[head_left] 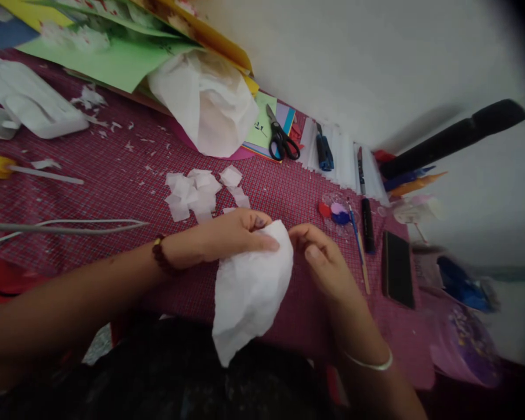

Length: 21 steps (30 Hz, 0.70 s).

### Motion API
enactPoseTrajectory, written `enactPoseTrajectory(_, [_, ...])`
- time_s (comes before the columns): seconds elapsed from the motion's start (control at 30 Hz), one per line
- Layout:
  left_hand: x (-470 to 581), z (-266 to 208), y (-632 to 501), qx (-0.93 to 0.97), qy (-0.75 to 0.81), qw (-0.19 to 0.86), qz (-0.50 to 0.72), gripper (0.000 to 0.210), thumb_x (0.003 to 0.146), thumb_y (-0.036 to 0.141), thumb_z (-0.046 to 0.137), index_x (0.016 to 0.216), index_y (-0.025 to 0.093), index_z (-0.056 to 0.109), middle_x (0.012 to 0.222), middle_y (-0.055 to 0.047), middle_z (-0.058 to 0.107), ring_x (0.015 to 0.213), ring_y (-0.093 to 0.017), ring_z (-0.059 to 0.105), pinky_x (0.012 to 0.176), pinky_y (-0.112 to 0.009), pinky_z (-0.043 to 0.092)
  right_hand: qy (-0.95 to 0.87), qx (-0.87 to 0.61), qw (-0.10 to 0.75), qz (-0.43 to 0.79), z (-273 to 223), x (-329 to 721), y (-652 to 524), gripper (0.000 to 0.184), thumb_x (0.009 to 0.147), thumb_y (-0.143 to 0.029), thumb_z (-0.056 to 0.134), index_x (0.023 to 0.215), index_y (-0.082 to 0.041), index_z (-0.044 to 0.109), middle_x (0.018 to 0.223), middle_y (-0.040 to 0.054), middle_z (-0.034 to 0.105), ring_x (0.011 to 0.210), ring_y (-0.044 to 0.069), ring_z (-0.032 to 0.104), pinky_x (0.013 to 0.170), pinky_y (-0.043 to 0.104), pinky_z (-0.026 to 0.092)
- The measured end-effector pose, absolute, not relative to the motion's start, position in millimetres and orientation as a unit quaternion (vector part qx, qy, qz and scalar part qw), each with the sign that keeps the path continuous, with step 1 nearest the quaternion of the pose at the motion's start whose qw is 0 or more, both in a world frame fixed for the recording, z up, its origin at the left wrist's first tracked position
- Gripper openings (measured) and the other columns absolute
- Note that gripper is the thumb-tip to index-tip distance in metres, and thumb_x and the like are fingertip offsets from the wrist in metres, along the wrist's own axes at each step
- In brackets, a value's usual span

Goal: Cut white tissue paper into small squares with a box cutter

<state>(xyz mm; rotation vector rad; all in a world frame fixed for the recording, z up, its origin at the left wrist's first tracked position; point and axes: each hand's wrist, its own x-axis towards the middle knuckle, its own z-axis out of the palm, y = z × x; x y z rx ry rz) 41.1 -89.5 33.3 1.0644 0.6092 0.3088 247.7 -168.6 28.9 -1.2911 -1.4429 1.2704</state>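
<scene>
My left hand [240,233] is closed on a sheet of white tissue paper [249,297], its thumb pressed flat on top. The crumpled sheet hangs down over the table's near edge toward my lap. At its right edge is my right hand [321,251], with bent fingers reaching to the paper and the thumb standing apart from it. Whether those fingertips touch the sheet is hard to see. Just beyond my left hand lie several small cut pieces of white tissue [195,192].
A white bag-like paper [210,105] stands at the back beside green sheets [100,64]. Black-handled scissors [282,140], a blue cutter [324,151], a paint palette [335,211], a paintbrush [359,251], a black marker [367,224] and a phone [397,268] lie rightward. Left is a glue gun [35,99].
</scene>
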Motion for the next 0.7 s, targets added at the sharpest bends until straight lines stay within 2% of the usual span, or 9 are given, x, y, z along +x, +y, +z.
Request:
enactPoseTrajectory(0.07, [43.5, 29.1, -93.2, 0.534, 0.273, 0.791, 0.118, 0.016, 0.072, 0.025, 0.075, 0.080, 0.016, 0.064, 0.067, 0.002, 0.062, 0.052, -0.007, 0.053, 0.047, -0.016, 0.039, -0.571, -0.520, 0.390, 0.501, 30.1, 241.1, -167.8, 0.048, 0.084, -0.070, 0.065, 0.091, -0.023, 0.064, 0.077, 0.0008, 0.060, 0.068, 0.016, 0.054, 0.061, 0.029, 0.045])
enactPoseTrajectory(0.17, [48.2, 19.9, -98.5, 0.590, 0.245, 0.761, 0.111, 0.017, 0.075, 0.030, 0.073, 0.077, 0.016, 0.062, 0.064, 0.003, 0.058, 0.052, -0.007, 0.049, 0.047, -0.016, 0.036, -0.569, -0.551, 0.375, 0.482, 29.1, 231.6, -167.0, 0.042, 0.085, -0.062, 0.068, 0.076, -0.023, 0.056, 0.066, -0.0031, 0.052, 0.058, 0.012, 0.044, 0.053, 0.025, 0.037])
enactPoseTrajectory(0.33, [52.3, 15.3, -102.8, 0.627, 0.265, 0.718, 0.141, 0.027, 0.086, 0.042, 0.061, 0.075, 0.018, 0.058, 0.062, 0.002, 0.055, 0.050, -0.009, 0.048, 0.044, -0.020, 0.031, -0.521, -0.592, 0.443, 0.426, 24.8, 230.4, -166.4, 0.036, 0.088, -0.051, 0.065, 0.070, -0.023, 0.053, 0.058, -0.0061, 0.043, 0.052, 0.010, 0.034, 0.049, 0.024, 0.030])
enactPoseTrajectory(0.43, [53.9, 17.3, -103.0, 0.635, 0.277, 0.704, 0.157, 0.025, 0.086, 0.040, 0.060, 0.075, 0.018, 0.058, 0.063, 0.002, 0.055, 0.051, -0.010, 0.048, 0.045, -0.020, 0.032, -0.505, -0.579, 0.459, 0.447, 22.1, 231.9, -166.8, 0.032, 0.089, -0.052, 0.065, 0.076, -0.024, 0.055, 0.061, -0.0060, 0.046, 0.052, 0.010, 0.036, 0.048, 0.024, 0.030])
enactPoseTrajectory(0.53, [54.7, 16.4, -101.4, 0.631, 0.275, 0.705, 0.174, 0.023, 0.085, 0.039, 0.062, 0.076, 0.018, 0.059, 0.064, 0.001, 0.057, 0.052, -0.009, 0.049, 0.045, -0.019, 0.034, -0.495, -0.574, 0.437, 0.485, 20.4, 231.8, -168.2, 0.033, 0.086, -0.054, 0.068, 0.080, -0.024, 0.056, 0.062, -0.0051, 0.050, 0.051, 0.010, 0.038, 0.046, 0.023, 0.030])
enactPoseTrajectory(0.6, [52.6, 15.0, -97.6, 0.627, 0.262, 0.717, 0.152, 0.021, 0.082, 0.038, 0.064, 0.078, 0.017, 0.062, 0.065, 0.000, 0.061, 0.052, -0.010, 0.051, 0.046, -0.019, 0.036, -0.479, -0.597, 0.433, 0.476, 20.8, 233.0, -169.2, 0.033, 0.084, -0.052, 0.071, 0.077, -0.024, 0.055, 0.061, -0.0050, 0.051, 0.049, 0.010, 0.038, 0.044, 0.024, 0.029])
enactPoseTrajectory(0.7, [43.8, 15.7, -86.0, 0.649, 0.250, 0.713, 0.089, 0.016, 0.077, 0.032, 0.069, 0.077, 0.017, 0.067, 0.063, 0.000, 0.064, 0.047, -0.010, 0.052, 0.044, -0.020, 0.034, -0.445, -0.631, 0.472, 0.426, 23.1, 239.5, -168.8, 0.029, 0.083, -0.047, 0.073, 0.078, -0.025, 0.056, 0.062, -0.0047, 0.053, 0.049, 0.010, 0.040, 0.044, 0.024, 0.031])
